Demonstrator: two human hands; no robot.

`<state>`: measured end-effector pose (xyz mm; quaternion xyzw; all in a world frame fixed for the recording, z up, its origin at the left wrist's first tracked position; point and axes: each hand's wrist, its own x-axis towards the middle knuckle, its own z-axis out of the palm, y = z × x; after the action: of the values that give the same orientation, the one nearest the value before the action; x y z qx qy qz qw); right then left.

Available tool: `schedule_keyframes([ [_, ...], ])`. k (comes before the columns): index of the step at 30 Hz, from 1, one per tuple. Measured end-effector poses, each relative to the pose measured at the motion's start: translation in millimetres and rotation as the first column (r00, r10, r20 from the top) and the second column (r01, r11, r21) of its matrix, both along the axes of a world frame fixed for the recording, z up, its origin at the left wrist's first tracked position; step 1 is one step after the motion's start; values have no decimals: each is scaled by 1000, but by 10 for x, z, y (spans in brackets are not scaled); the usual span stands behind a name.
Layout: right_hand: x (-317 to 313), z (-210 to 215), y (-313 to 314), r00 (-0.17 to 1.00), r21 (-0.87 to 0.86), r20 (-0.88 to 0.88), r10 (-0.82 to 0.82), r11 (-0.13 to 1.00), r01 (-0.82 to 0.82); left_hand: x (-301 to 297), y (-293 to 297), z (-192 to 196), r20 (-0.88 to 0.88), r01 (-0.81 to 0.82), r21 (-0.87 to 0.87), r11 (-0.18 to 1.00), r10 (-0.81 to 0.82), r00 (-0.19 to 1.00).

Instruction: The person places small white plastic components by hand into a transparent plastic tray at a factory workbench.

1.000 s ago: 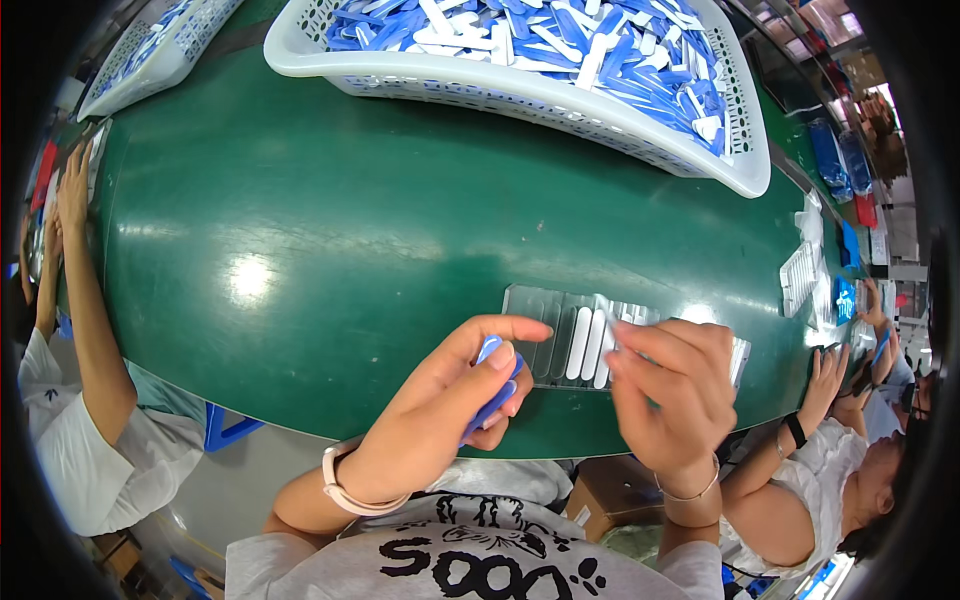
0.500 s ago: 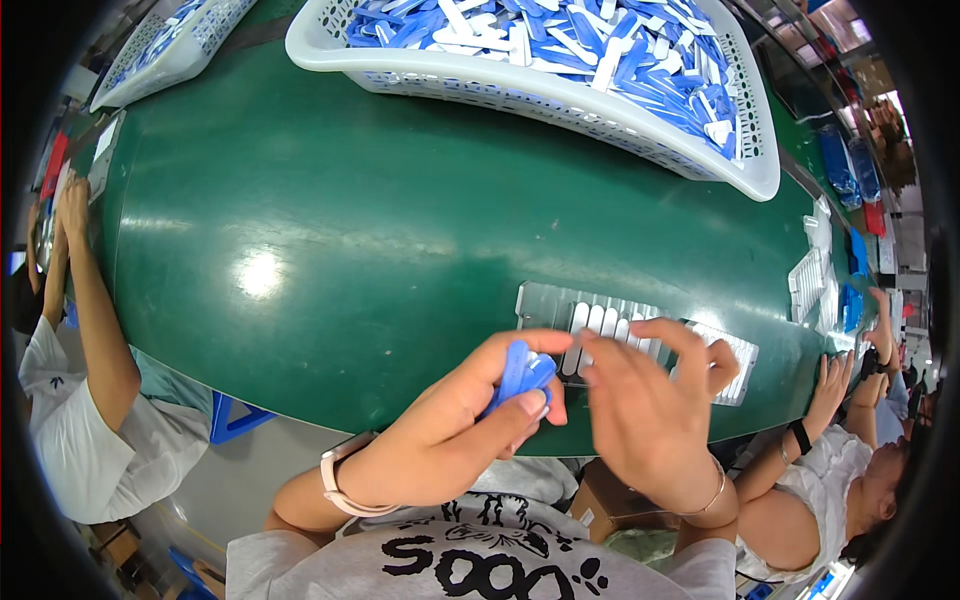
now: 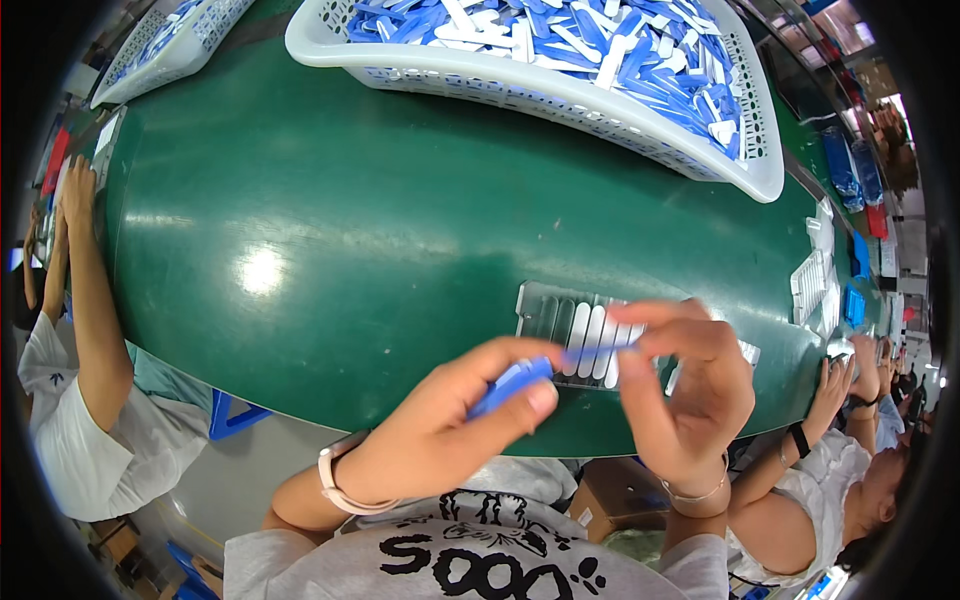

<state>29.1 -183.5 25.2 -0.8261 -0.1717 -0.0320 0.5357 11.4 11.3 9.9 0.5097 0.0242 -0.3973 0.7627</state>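
Note:
My left hand is closed round a small bunch of blue plastic strips, thumb pressed on top. My right hand pinches the end of a thin blue strip between thumb and fingers. Its other end reaches the fingertips of my left hand; motion blurs it. Just beyond and below the hands lies a clear grooved tray on the green table. White round-ended strips stand side by side in its grooves; the leftmost grooves hold none. My right hand covers part of the tray.
A large white perforated basket full of blue and white strips stands at the far side of the green table. Another basket is at the far left. Co-workers' arms show at left and right. Clear trays lie at right.
My right hand has risen slightly to the right and now pinches one blue strip, drawn out level from the bunch. The left hand keeps its grip.

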Motion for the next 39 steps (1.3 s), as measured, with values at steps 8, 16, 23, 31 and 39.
schedule_keyframes([
  [8,-114,-269,25,826,-601,519,218,780,172,-13,13,-11,-217,-263,-155,952,227,950],
  [16,-276,-230,37,858,-759,435,271,623,188,-37,-106,14,-52,-231,-48,972,229,972],
  [23,-235,-15,-112,970,-363,243,-22,925,111,-124,-79,-21,58,-173,-58,983,177,983],
  [31,-148,84,45,994,-236,-44,103,966,-110,-135,-46,-4,-2,-79,-94,992,79,997],
  [39,-97,9,-41,992,-181,-129,-2,983,-22,-75,-40,-42,-160,-49,-275,960,5,987],
])
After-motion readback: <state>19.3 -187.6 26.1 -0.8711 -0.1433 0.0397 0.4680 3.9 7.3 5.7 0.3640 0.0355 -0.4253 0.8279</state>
